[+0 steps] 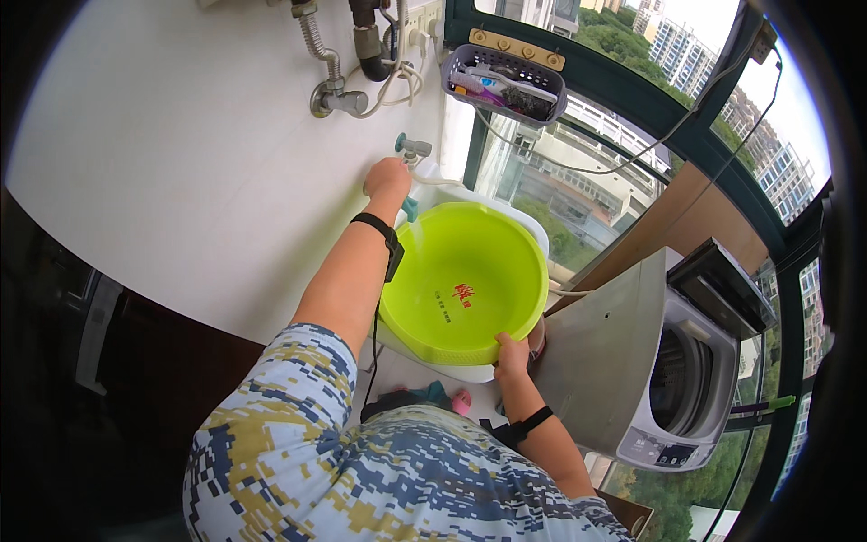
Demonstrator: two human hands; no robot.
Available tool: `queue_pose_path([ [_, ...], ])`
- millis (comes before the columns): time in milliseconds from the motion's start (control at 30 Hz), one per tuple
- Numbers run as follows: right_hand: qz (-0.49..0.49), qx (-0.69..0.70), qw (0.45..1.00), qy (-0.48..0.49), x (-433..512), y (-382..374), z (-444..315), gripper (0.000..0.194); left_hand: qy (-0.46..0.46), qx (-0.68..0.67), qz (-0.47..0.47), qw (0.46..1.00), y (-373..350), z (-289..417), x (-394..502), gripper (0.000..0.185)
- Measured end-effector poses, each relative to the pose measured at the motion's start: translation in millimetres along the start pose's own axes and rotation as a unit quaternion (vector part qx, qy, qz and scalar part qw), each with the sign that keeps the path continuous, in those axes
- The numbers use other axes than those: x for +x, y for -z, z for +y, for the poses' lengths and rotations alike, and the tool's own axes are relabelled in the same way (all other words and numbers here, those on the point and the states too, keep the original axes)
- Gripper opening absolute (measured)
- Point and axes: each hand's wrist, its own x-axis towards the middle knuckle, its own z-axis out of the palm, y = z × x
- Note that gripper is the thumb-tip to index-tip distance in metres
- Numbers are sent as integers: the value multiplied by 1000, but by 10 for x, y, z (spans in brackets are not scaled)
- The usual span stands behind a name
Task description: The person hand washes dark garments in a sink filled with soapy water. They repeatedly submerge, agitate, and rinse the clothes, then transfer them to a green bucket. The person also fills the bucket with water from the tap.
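Note:
A large lime-green plastic basin (440, 271) with red and dark writing on its bottom rests tilted over a white sink (535, 227). My right hand (513, 356) grips the basin's near right rim, thumb on top. Up at the wall, my left hand (387, 177) is closed at the tap, just below a small metal valve (414, 147); the part under its fingers is hidden. Below that hand the tap's teal spout (410, 209) points down over the basin's far left rim, and a thin stream of water (417, 234) runs from it into the basin.
A grey basket (504, 85) of brushes hangs by the window. To the right stands a top-loading washing machine (684, 379) with its lid up. Pipes with a metal angle valve (339, 101) and cables run along the upper wall. A pink slipper (462, 402) shows on the floor.

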Motion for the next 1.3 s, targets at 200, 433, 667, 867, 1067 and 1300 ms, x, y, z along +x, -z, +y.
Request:
queue_pose_path([
  [200,-105,13,989,-100,14,129,-298,54,34,-30,-25,999,-48,-43,74,25],
  [433,-103,6,988,-112,118,134,-401,51,49,-61,-13,997,-133,-112,184,27],
  [667,-81,87,968,-222,469,270,-421,47,45,-54,-7,998,-115,-97,164,28],
  [867,-66,153,949,-267,581,339,-271,46,36,-51,-37,997,-105,-110,181,27],
  [1067,-54,152,966,-201,580,245,29,49,35,-55,-49,997,-119,-124,211,28],
  [1300,8,116,986,-116,637,113,88,49,25,-58,-32,997,-60,-83,124,28],
])
